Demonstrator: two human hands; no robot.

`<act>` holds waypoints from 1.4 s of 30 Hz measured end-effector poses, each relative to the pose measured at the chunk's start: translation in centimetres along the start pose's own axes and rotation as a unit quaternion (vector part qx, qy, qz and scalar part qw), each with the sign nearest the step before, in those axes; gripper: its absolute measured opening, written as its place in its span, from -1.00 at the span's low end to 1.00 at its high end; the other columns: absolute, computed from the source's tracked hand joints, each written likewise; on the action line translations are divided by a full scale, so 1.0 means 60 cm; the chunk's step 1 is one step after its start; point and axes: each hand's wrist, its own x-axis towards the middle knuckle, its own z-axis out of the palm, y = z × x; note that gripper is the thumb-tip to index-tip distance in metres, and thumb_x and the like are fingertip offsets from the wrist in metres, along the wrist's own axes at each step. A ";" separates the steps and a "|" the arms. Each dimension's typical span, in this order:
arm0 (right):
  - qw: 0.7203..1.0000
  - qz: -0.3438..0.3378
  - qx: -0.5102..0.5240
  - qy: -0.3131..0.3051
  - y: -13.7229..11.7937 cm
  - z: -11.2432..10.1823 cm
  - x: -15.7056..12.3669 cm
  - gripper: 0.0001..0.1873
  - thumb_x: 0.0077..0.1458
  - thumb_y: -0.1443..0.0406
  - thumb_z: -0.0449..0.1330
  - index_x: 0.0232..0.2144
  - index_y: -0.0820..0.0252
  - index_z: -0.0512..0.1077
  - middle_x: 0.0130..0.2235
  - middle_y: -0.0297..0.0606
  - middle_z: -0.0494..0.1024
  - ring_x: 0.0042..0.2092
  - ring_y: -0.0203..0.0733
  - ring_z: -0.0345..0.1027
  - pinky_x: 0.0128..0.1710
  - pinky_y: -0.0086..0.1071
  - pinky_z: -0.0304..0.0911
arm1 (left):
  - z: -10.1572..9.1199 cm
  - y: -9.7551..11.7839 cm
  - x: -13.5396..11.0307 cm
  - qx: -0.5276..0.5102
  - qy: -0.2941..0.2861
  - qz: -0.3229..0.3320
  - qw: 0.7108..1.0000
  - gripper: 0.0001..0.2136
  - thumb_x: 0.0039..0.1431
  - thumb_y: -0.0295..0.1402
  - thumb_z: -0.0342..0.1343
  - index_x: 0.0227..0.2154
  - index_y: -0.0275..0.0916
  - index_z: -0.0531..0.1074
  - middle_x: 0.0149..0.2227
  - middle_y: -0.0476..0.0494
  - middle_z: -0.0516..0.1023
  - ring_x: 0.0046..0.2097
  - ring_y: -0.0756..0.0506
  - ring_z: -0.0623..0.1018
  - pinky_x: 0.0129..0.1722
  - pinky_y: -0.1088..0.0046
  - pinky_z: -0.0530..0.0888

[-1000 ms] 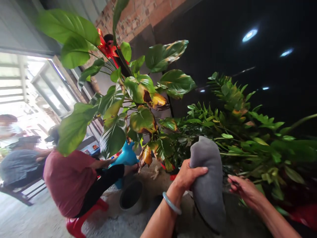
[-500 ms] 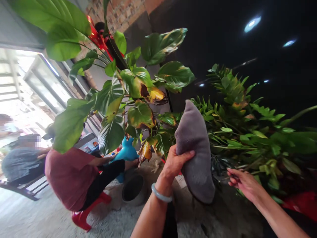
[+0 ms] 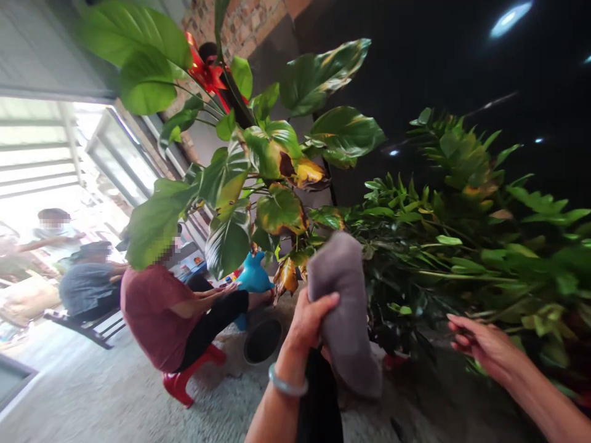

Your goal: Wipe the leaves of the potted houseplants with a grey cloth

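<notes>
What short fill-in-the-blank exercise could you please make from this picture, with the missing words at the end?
1. The left hand holds a soft-looking item whose colour is ____.
2. A pale bracelet circles the person's ____ wrist.
3. The right hand is near foliage coloured mostly ____.
4. The low stool under the seated co-worker is coloured ____.

Missing words: gray; left; green; red.

A red bow [image 3: 209, 75] showed among the upper stems of a partly yellowed, broad-leaved plant [image 3: 277, 210]. A person in a red shirt [image 3: 150, 317] sat on a red plastic stool [image 3: 179, 387] near a bucket [image 3: 263, 342], with 2 more people [image 3: 85, 284] beyond.
</notes>
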 end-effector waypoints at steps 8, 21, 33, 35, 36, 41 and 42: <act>0.999 0.027 0.029 0.033 0.004 0.017 0.003 -0.75 -0.47 0.40 0.39 -0.74 0.12 0.35 -0.79 -0.47 0.32 -0.76 -0.38 0.13 -0.77 -0.47 0.28 | 0.018 -0.174 -0.001 0.058 -0.030 -0.174 0.983 -0.71 -0.54 -0.33 0.39 -0.62 -0.31 0.53 -0.61 0.00 0.49 -0.50 -0.03 0.42 -0.40 0.40 0.38; 0.998 0.044 0.036 0.031 -0.003 0.019 0.004 -0.81 -0.47 0.45 0.32 -0.77 0.14 0.37 -0.76 -0.43 0.37 -0.75 -0.41 0.12 -0.76 -0.49 0.30 | -0.012 -0.025 0.068 -0.084 0.156 0.029 0.984 -0.63 -0.45 -0.35 0.42 -0.43 -0.29 0.53 -0.51 -0.04 0.57 -0.49 -0.02 0.49 -0.40 0.45 0.45; 0.998 0.047 0.028 0.042 0.005 0.005 0.016 -0.80 -0.49 0.45 0.35 -0.78 0.13 0.40 -0.77 -0.39 0.39 -0.76 -0.37 0.16 -0.79 -0.48 0.30 | -0.025 -0.132 -0.032 -0.039 0.078 -0.153 0.984 -0.65 -0.52 -0.35 0.39 -0.51 -0.31 0.50 -0.60 -0.07 0.53 -0.53 -0.08 0.48 -0.51 0.42 0.41; 0.998 0.037 0.031 0.043 0.008 0.007 0.020 -0.79 -0.47 0.46 0.34 -0.76 0.12 0.39 -0.75 -0.39 0.41 -0.76 -0.35 0.18 -0.77 -0.48 0.31 | -0.004 -0.091 0.004 -0.085 0.134 -0.068 0.985 -0.59 -0.51 -0.30 0.42 -0.47 -0.29 0.49 -0.55 -0.07 0.56 -0.49 -0.08 0.51 -0.46 0.41 0.46; 0.998 0.031 0.033 0.042 0.009 0.009 0.021 -0.78 -0.46 0.46 0.35 -0.75 0.12 0.39 -0.74 -0.39 0.42 -0.75 -0.35 0.20 -0.76 -0.48 0.32 | 0.008 -0.081 0.023 -0.104 0.152 -0.032 0.982 -0.58 -0.50 -0.29 0.42 -0.45 -0.28 0.49 -0.51 -0.07 0.58 -0.46 -0.08 0.52 -0.42 0.41 0.47; 0.998 0.017 0.034 0.044 0.008 0.018 0.014 -0.77 -0.43 0.44 0.37 -0.69 0.10 0.39 -0.70 -0.41 0.47 -0.73 -0.34 0.24 -0.75 -0.48 0.34 | 0.050 -0.145 0.043 -0.037 0.061 -0.092 0.993 -0.71 -0.45 -0.35 0.39 -0.53 -0.30 0.53 -0.55 -0.07 0.54 -0.49 -0.05 0.48 -0.40 0.42 0.44; 0.998 0.020 0.031 0.047 0.007 0.017 0.012 -0.77 -0.42 0.44 0.37 -0.70 0.10 0.39 -0.71 -0.41 0.46 -0.74 -0.34 0.23 -0.76 -0.48 0.33 | 0.048 -0.167 0.028 -0.012 0.026 -0.135 0.990 -0.75 -0.44 -0.37 0.37 -0.56 -0.31 0.53 -0.58 -0.07 0.52 -0.50 -0.05 0.46 -0.41 0.41 0.42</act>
